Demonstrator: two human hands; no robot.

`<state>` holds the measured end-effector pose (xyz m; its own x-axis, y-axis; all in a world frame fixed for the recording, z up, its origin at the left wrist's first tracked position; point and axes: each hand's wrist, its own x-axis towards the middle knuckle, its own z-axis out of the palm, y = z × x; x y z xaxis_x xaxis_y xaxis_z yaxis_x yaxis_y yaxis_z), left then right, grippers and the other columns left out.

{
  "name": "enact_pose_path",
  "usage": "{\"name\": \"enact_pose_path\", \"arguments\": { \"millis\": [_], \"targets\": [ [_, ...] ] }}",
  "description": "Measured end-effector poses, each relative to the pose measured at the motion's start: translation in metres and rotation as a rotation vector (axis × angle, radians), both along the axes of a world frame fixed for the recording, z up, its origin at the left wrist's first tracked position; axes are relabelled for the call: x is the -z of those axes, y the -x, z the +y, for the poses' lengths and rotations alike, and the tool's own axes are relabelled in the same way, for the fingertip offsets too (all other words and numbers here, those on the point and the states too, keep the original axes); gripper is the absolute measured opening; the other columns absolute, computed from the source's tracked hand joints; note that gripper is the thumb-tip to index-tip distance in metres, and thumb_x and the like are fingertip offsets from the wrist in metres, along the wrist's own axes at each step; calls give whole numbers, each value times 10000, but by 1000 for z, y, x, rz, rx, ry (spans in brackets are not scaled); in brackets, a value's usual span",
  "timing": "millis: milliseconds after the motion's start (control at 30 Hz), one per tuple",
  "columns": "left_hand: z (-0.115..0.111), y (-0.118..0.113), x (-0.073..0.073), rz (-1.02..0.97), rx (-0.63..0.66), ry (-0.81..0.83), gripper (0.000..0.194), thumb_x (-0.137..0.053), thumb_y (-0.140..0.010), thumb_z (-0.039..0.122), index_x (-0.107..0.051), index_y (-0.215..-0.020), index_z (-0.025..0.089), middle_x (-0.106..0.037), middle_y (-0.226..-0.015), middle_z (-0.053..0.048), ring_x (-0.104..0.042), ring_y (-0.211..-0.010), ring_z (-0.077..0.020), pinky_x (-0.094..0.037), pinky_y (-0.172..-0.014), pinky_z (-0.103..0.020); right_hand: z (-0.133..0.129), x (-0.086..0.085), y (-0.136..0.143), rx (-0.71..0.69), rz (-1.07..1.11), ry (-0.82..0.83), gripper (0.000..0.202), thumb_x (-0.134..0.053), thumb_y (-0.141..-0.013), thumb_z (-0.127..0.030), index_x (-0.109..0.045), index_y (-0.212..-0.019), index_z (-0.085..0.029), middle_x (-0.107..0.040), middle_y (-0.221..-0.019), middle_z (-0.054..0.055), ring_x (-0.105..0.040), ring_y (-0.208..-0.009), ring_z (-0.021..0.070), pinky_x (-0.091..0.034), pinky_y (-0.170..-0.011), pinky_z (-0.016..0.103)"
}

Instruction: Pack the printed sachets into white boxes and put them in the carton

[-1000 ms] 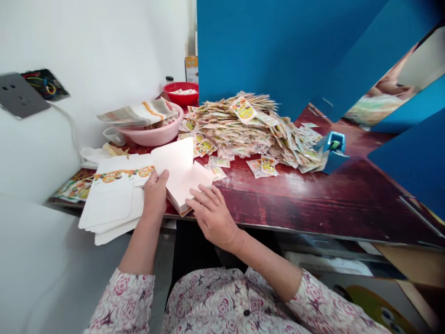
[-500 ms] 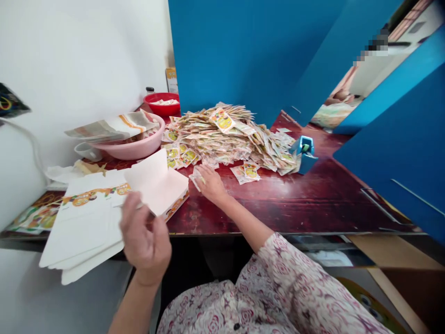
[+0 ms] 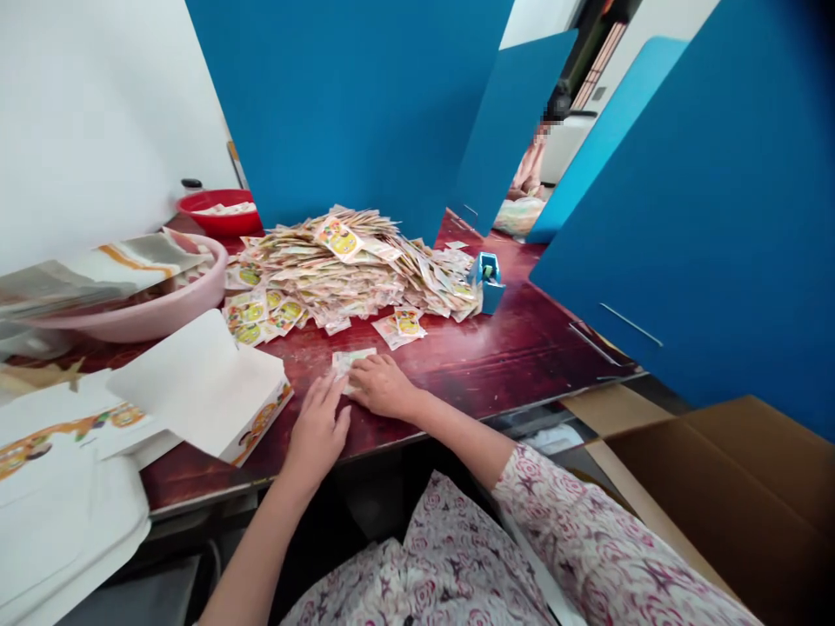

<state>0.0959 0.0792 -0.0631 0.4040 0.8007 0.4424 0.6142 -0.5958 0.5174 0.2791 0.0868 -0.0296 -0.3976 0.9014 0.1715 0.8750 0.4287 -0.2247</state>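
My right hand (image 3: 384, 389) rests on the table edge side with its fingers over a small clear packet (image 3: 350, 356), holding it against the tabletop. My left hand (image 3: 318, 432) lies beside it, fingers stretched out, with the fingertips at the packet's near left side. Behind them rises a large heap of flat printed packets (image 3: 339, 269). A few loose packets (image 3: 399, 327) lie in front of the heap. Left of my left hand stands an open white carton (image 3: 189, 382) with a printed orange side.
Flattened white cartons (image 3: 71, 513) overhang the table's left edge. A pink basin (image 3: 136, 317) and a red bowl (image 3: 215, 213) stand at the back left. A blue tape dispenser (image 3: 487, 283) ends the heap. Blue partitions (image 3: 352, 104) bound the table; a brown cardboard box (image 3: 731, 487) sits below right.
My left hand has come from above the white cartons to the packet. The right hand has drawn the packet nearer the table's front edge. The view has turned to the right.
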Motion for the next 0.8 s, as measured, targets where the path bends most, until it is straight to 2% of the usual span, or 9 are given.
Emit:
{"name": "enact_pose_path", "arguments": {
  "millis": [100,167,267,333,433,500,633,700,800],
  "targets": [
    [1,-14,0,181,53,25,471,-513,-874,218,-617,-1333,193,-641,-1365,-140,-569,-1286,-358,-487,-1049,-562,-14,4,-20,-41,110,37,246,-643,-930,-296,-706,-1130,-166,-693,-1219,103,-607,-1133,242,-441,-1028,402],
    [0,-19,-4,260,42,31,426,-521,-882,215,-647,-1288,199,-684,-1291,-143,-604,-1213,-364,-516,-981,-547,-9,4,-36,1,212,53,219,-603,-957,-277,-710,-1114,-169,-723,-1164,88,-642,-1097,202,-454,-1027,347],
    [-2,-22,-10,298,30,12,350,-529,-899,222,-688,-1211,207,-702,-1248,-136,-613,-1165,-351,-527,-935,-523,17,-2,-61,337,281,0,262,-503,-1004,-253,-682,-1173,-165,-715,-1208,107,-648,-1141,179,-463,-1021,301],
    [-3,-21,-11,308,38,-8,311,-531,-905,218,-708,-1161,215,-704,-1239,-127,-612,-1155,-337,-527,-931,-511,39,-8,-74,571,253,-16,332,-475,-1018,-311,-641,-1235,-122,-683,-1257,175,-640,-1176,227,-476,-1010,347],
    [-3,-20,-8,328,40,-23,288,-520,-927,225,-711,-1143,219,-694,-1239,-122,-604,-1167,-311,-520,-960,-488,65,-12,-82,744,105,59,502,-504,-996,-464,-605,-1259,-49,-664,-1233,263,-638,-1168,308,-492,-972,406],
    [-4,-21,-7,345,6,-9,310,-531,-938,248,-685,-1203,199,-666,-1295,-130,-586,-1200,-312,-507,-988,-484,72,-11,-80,739,12,92,529,-523,-982,-493,-612,-1259,-51,-654,-1257,259,-619,-1193,314,-477,-988,389],
    [-2,-24,-9,390,-41,41,389,-554,-940,234,-614,-1320,178,-649,-1336,-120,-564,-1214,-310,-493,-990,-461,64,-6,-72,595,-20,101,407,-494,-1004,-348,-622,-1287,-84,-670,-1261,207,-619,-1188,277,-436,-1021,333],
    [1,-26,-13,407,-38,49,356,-558,-942,226,-637,-1288,201,-674,-1290,-102,-578,-1168,-300,-495,-957,-446,55,-4,-74,549,-27,116,378,-503,-986,-266,-622,-1306,-103,-692,-1229,189,-640,-1148,268,-440,-999,320],
    [5,-27,-17,426,-23,39,230,-557,-952,245,-717,-1117,229,-701,-1199,-83,-591,-1085,-300,-491,-897,-444,47,-1,-85,536,-5,126,354,-464,-984,-219,-651,-1278,-156,-730,-1160,146,-681,-1046,242,-470,-915,298]
  ]
}}
